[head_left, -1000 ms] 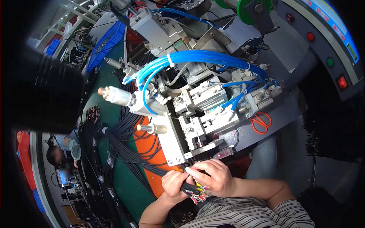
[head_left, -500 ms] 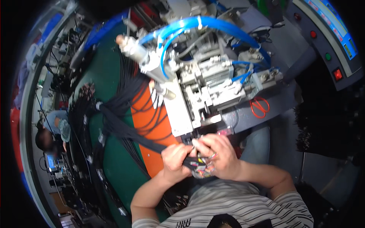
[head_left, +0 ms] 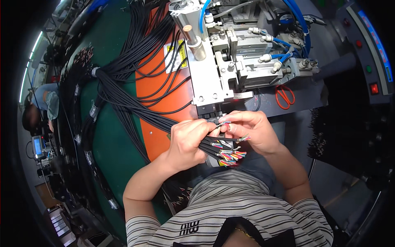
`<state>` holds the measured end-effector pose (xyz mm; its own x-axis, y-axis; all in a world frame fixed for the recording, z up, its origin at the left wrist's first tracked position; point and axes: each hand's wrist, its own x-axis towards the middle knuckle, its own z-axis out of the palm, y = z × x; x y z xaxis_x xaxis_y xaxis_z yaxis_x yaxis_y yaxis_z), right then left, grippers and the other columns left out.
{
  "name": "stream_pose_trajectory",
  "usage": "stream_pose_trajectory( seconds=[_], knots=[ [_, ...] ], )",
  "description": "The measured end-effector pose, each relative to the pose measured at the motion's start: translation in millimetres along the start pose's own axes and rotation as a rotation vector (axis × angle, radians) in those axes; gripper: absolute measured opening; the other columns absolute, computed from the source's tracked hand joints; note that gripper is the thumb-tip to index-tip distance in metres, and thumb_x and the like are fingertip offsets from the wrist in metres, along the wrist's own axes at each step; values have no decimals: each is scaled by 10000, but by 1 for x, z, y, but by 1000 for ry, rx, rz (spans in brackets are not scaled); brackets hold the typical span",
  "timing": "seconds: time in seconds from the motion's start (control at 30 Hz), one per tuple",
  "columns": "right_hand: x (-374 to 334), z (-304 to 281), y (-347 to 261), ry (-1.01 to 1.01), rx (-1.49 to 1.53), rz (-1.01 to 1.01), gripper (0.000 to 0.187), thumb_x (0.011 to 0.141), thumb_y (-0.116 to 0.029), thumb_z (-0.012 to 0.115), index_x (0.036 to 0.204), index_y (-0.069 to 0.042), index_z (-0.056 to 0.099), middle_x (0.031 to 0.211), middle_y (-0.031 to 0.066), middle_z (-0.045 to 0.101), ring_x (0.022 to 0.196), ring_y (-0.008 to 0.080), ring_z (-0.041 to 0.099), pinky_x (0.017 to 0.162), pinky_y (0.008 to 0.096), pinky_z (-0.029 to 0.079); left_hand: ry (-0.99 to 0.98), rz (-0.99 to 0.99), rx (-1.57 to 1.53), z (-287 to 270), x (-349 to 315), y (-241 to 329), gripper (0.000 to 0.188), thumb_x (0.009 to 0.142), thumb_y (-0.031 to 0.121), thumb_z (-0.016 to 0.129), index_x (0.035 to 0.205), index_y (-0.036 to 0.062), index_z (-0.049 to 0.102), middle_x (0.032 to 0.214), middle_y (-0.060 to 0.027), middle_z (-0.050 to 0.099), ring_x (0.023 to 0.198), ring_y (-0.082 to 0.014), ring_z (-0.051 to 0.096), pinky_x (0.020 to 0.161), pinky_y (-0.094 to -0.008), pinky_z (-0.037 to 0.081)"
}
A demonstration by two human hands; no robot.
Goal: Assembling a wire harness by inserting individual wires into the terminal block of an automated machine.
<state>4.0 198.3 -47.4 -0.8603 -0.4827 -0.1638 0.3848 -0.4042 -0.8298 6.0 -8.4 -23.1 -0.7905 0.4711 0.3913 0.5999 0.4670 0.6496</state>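
Observation:
My left hand [head_left: 188, 142] is wrapped round a bundle of black cables [head_left: 150, 117] that comes in from the left. Past its fingers stick out the stripped cable ends with their multicoloured wires [head_left: 232, 156]. My right hand [head_left: 259, 133] pinches the thin coloured wires [head_left: 224, 123] of one cable end between thumb and fingertips, close to my left thumb. Both hands are just in front of the metal machine [head_left: 210, 88], below its front edge. The fingers partly hide the pinched wires.
Red-handled scissors [head_left: 284, 96] lie on the machine's grey base. An orange board [head_left: 152, 88] and a green table top [head_left: 119, 140] carry more cables. A control panel [head_left: 372, 74] with buttons stands at right. At far left a person [head_left: 45, 99] bends over equipment.
The view has shifted, and the machine shows higher up. My right hand has opened away from the bundle's ends and now pinches one cable's wires; the other coloured ends are more exposed.

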Motion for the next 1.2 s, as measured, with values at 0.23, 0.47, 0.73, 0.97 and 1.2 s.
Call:
stream_pose_trajectory(
  seconds=[0.23,0.47,0.73,0.97,1.2],
  knots=[
    [4,3,-5,-24,-152,-151,172,909,36,627,1065,37,700,956,88,680,724,90,643,621,203,513,-239,-186,-370,-23,9,-6,165,750,30,720,869,-17,616,743,-92,643,629,-181,624,594,-282,484],
    [12,1,-12,-80,-546,-391,147,867,41,648,1005,40,700,895,106,683,668,111,651,580,230,516,-370,-583,-793,-37,17,-7,139,874,107,706,867,-11,632,837,-34,659,771,-104,608,728,-257,495],
    [14,3,-11,45,-1016,-590,123,765,-38,713,876,-11,665,789,88,640,575,202,622,497,307,475,-361,-412,-415,-25,15,-4,286,724,20,714,1006,21,669,780,-112,663,647,-245,645,664,-313,512],
    [9,15,-23,118,-1463,-554,110,749,-88,694,745,-43,593,687,79,538,548,274,589,479,361,460,-106,103,345,-7,1,9,551,596,134,734,1117,-17,637,956,-122,600,739,-259,613,585,-354,499],
    [9,6,-19,115,-1465,-562,59,782,-38,677,801,-26,623,727,87,582,563,264,606,487,354,469,-141,87,325,-4,1,3,556,609,116,719,1138,-32,632,908,-110,579,733,-258,593,606,-351,494]
  ],
)
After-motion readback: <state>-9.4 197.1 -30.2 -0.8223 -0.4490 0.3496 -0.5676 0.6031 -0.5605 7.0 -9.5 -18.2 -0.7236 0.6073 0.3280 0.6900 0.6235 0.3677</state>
